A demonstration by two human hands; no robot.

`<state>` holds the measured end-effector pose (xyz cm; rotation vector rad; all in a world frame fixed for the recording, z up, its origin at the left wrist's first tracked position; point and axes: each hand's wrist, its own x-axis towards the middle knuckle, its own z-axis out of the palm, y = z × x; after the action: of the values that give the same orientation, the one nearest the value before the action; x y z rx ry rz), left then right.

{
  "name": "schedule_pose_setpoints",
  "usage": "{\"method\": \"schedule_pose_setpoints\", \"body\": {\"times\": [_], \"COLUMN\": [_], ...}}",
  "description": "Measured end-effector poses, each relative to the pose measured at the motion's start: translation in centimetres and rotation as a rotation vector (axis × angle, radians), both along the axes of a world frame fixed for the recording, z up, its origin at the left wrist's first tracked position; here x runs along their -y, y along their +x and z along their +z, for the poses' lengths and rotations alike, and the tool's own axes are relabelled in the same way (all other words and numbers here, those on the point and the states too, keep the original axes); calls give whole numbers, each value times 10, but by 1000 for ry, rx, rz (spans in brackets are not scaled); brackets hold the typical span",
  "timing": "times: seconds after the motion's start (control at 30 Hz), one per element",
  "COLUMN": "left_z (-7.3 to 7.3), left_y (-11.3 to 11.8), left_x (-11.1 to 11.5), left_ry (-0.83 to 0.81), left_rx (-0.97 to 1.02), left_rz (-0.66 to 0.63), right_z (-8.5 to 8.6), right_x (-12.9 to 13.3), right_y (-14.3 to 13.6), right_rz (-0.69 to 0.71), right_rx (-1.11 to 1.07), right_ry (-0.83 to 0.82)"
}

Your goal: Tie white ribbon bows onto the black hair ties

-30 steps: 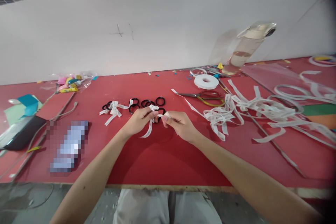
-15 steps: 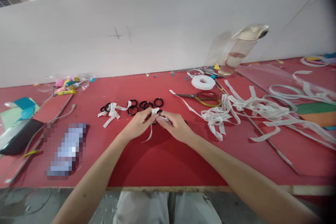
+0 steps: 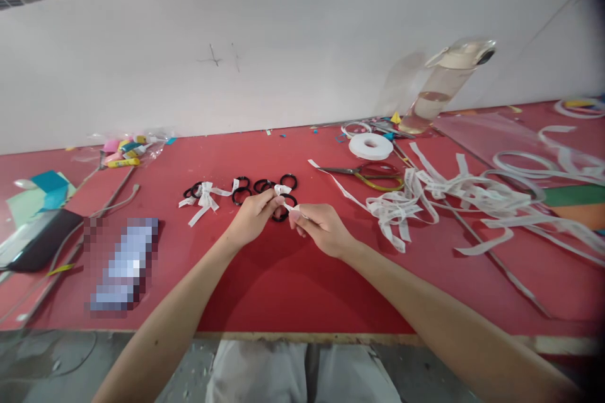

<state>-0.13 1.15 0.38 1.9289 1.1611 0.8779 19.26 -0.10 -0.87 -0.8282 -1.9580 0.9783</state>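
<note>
My left hand [image 3: 258, 214] is closed, its thumb and fingertips pinching a white printed ribbon [image 3: 289, 207]. Just to its right, my right hand [image 3: 320, 227] is also closed, pinching the other part of that ribbon, which runs taut between the two hands. A black hair tie [image 3: 280, 216] shows beneath and between my fingers; whether the ribbon goes round it I cannot tell. Several loose black hair ties [image 3: 261, 186] lie just beyond my hands. Left of them, a white ribbon bow [image 3: 206, 196] sits tied by a black hair tie [image 3: 191, 191].
Scissors [image 3: 368, 176] and a ribbon roll [image 3: 371, 147] lie right of my hands, beside a heap of cut ribbon [image 3: 401, 201]. A water bottle [image 3: 444, 85] stands by the wall. A blurred-out phone-like object [image 3: 127, 264] and a dark case [image 3: 45, 239] lie left.
My hands have drawn slightly apart, pulling the ribbon straight between them. The black hair tie under them shows more now. The whole view has shifted a little.
</note>
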Motion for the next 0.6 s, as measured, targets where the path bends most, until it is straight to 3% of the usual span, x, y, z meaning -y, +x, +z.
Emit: {"method": "schedule_pose_setpoints", "body": {"times": [0.27,0.47,0.6], "left_z": [0,1,0], "left_y": [-1,-1,1], "left_x": [2,2,3], "left_ry": [-5,36,30], "left_rx": [-64,-134,-56], "left_rz": [36,52,46], "right_z": [-6,-6,-3], "right_x": [-1,-1,2], "right_y": [-3,-5,-7], "right_rz": [-70,-87,-112], "right_rx": [-26,4,10], "right_ry": [-131,-134,-101]}}
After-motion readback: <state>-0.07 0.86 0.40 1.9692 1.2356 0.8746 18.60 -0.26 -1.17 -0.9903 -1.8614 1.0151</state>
